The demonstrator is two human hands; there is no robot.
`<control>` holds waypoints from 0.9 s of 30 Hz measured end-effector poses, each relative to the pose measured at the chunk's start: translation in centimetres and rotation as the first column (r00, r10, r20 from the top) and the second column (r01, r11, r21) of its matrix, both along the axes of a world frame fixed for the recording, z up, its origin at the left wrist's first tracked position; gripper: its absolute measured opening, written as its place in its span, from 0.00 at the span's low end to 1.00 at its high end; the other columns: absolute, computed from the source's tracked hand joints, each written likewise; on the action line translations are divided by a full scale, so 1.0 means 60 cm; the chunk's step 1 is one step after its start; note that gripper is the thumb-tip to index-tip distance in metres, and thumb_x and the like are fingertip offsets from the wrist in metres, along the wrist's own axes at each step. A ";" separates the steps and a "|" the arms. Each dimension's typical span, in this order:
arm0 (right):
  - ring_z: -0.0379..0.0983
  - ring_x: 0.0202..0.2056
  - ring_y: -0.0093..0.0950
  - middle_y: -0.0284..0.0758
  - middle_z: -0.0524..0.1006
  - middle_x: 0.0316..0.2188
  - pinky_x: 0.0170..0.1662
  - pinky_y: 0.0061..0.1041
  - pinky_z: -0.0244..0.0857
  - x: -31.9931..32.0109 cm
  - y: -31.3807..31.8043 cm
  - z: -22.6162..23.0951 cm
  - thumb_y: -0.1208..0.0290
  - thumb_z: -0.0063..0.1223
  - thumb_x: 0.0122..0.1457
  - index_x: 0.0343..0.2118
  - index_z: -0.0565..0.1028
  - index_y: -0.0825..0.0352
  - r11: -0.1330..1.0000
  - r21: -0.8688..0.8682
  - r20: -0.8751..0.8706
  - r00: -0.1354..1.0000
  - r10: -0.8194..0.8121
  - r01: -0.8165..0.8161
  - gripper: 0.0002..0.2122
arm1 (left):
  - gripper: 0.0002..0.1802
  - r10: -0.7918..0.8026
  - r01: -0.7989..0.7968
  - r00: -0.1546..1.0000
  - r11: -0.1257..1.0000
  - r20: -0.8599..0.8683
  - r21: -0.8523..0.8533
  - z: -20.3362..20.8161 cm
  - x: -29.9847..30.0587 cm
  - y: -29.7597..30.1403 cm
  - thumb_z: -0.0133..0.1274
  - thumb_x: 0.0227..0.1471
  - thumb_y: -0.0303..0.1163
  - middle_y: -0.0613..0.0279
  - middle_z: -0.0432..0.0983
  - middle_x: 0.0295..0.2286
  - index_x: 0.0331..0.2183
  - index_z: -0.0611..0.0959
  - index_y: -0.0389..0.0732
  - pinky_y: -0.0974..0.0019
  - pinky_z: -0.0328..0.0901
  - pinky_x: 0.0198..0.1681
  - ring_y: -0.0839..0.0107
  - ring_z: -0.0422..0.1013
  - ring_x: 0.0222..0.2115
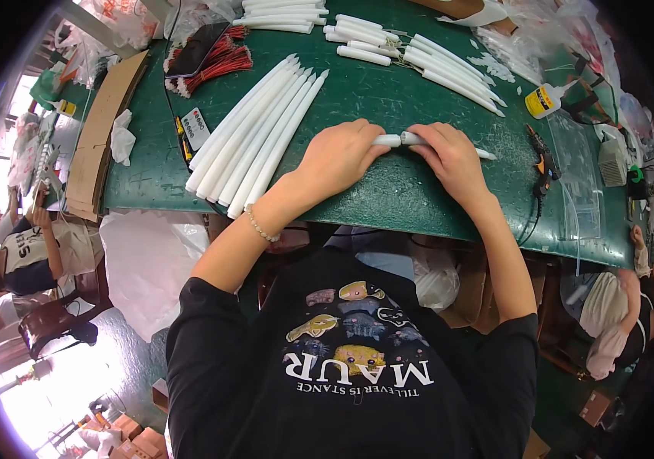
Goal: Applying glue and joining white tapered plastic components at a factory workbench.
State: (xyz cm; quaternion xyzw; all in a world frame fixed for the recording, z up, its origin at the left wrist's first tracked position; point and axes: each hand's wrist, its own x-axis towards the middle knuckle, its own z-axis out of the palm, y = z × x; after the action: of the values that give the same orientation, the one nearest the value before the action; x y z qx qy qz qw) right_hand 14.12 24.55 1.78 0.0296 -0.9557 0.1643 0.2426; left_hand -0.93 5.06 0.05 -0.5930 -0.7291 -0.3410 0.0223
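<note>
Apparently for alignment, I'm holding a tube (387,141) in my left hand (344,157) and a candle (413,138) in my right hand (453,159), near the front edge of the worktop (388,197); ends are facing, whether touching I can't tell.

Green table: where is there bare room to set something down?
Bare tabletop lies ahead of the left hand, between the left candles and back candles; also between the right hand and glue gun, past a candle tip. Crowded: the far side, with phone, red wires and back candles.

White tapers (388,141) partly hidden by hands (344,154).
</note>
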 end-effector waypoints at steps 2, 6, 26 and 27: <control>0.75 0.37 0.39 0.37 0.77 0.34 0.40 0.35 0.68 0.005 -0.002 0.004 0.72 0.60 0.58 0.44 0.78 0.65 0.999 -0.035 0.034 0.999 0.006 -0.005 0.11 | 0.16 -0.001 0.001 1.000 1.000 -0.014 0.002 0.001 0.006 -0.004 0.61 0.55 0.35 0.54 0.79 0.32 0.42 0.75 0.40 0.53 0.69 0.34 0.51 0.77 0.33; 0.75 0.37 0.39 0.38 0.77 0.34 0.40 0.34 0.69 0.015 -0.013 0.008 0.72 0.60 0.59 0.44 0.78 0.66 0.997 -0.071 0.069 0.998 0.011 -0.006 0.11 | 0.17 0.024 -0.023 0.999 0.999 0.036 -0.040 0.006 0.016 -0.008 0.63 0.53 0.37 0.52 0.79 0.30 0.39 0.74 0.40 0.51 0.69 0.30 0.50 0.76 0.29; 0.78 0.40 0.40 0.41 0.80 0.40 0.44 0.32 0.70 0.045 -0.032 0.031 0.69 0.58 0.63 0.49 0.78 0.68 0.939 -0.342 0.229 0.972 0.052 0.030 0.13 | 0.15 -0.032 0.030 0.999 0.998 0.034 0.049 0.019 0.044 -0.017 0.60 0.55 0.34 0.55 0.78 0.30 0.44 0.77 0.44 0.54 0.69 0.30 0.50 0.76 0.29; 0.78 0.40 0.40 0.41 0.80 0.40 0.44 0.32 0.70 0.046 -0.031 0.030 0.69 0.58 0.63 0.49 0.78 0.68 0.940 -0.341 0.229 0.972 0.052 0.031 0.13 | 0.15 -0.032 0.030 0.999 0.998 0.035 0.049 0.019 0.044 -0.017 0.60 0.55 0.34 0.55 0.78 0.30 0.44 0.77 0.44 0.54 0.69 0.30 0.50 0.76 0.29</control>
State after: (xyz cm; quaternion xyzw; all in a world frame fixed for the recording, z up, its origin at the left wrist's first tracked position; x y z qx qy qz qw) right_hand 16.88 22.68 3.57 -0.0275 -0.9342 0.3316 0.1286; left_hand 1.69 4.04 1.20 -0.5974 -0.7116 -0.3694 0.0184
